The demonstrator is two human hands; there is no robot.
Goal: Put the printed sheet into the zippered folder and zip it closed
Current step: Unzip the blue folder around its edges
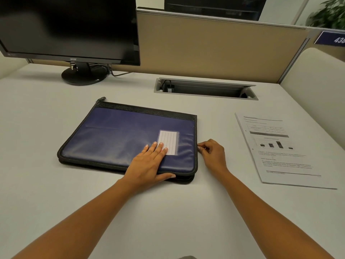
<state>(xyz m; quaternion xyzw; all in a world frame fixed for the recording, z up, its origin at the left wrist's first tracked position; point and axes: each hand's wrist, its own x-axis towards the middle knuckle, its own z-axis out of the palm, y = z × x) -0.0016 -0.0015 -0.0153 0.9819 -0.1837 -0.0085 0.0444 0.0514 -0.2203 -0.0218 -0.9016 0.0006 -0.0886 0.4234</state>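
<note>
A dark monitor (69, 28) stands at the desk's (46, 184) far left. The blue zippered folder (128, 139) lies flat mid-desk, long axis left to right. The left hand (149, 163) presses on it, fingers spread flat. The right hand (212, 152) pinches at the folder's right edge, seemingly the zipper pull. The printed sheet (280, 150) lies apart on the right, long axis running away from the person.

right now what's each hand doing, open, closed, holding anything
Left hand: open, lying flat on the blue folder.
Right hand: fingertips pinched at the folder's right edge, apparently on the zipper pull; the pull itself is too small to confirm.
</note>
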